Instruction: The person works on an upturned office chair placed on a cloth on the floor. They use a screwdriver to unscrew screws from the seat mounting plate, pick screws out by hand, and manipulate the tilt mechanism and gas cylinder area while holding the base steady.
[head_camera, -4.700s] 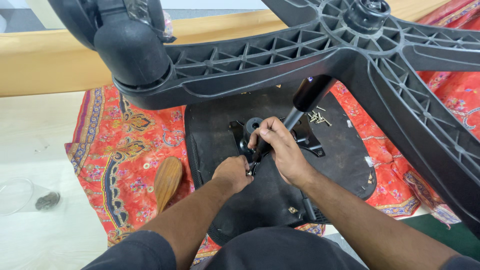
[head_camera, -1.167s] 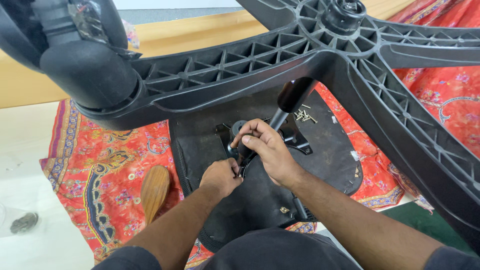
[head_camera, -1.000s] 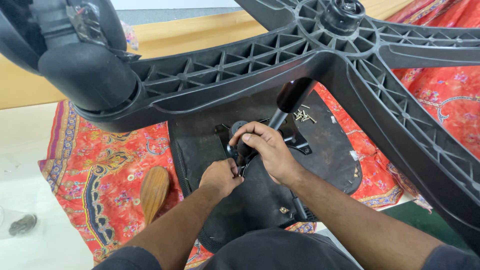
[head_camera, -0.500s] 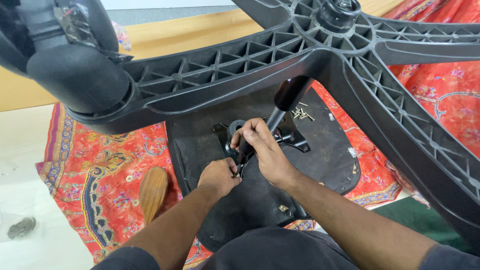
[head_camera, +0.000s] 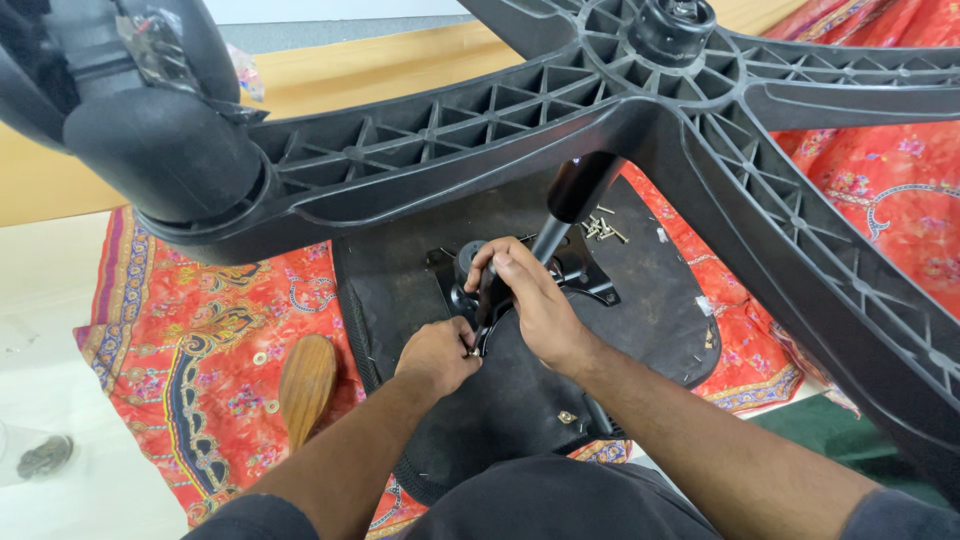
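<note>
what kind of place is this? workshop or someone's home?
Likely an indoor room used as a makeshift repair spot, not a fitted workshop. An upturned office chair seat lies on a patterned red cloth spread over a pale floor, loose screws beside it.

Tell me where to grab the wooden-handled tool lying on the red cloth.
Grip the wooden handle around its rounded, wider upper part, coming down from above and from the left. It lies flat on the patterned red cloth with open cloth on that side, while the black seat underside and the left hand crowd its right.
</note>
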